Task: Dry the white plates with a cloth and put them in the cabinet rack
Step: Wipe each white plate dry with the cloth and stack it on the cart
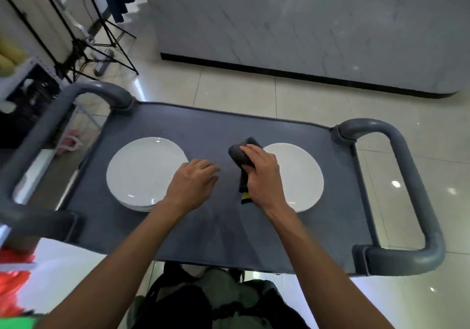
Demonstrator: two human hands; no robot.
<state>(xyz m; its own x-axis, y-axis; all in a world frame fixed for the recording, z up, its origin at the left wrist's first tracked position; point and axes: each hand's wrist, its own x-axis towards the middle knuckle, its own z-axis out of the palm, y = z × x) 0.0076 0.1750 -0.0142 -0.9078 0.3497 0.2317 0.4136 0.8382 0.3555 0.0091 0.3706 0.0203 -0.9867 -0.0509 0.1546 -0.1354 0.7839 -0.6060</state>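
A stack of white plates (142, 173) sits on the left of the grey cart top (229, 232). A single white plate (300, 176) lies on the right. My right hand (262, 173) grips a dark grey cloth (241, 154) with a yellow tag, just left of the single plate and partly over its rim. My left hand (193, 183) hovers with relaxed fingers over the cart top, next to the right edge of the stack, holding nothing.
The cart has curved grey handles at left (50, 125) and right (407, 165). A grey marble-look counter (305, 31) stands beyond it on the tiled floor. Black tripod legs (101, 38) stand at the far left. Red and green items lie at the lower left.
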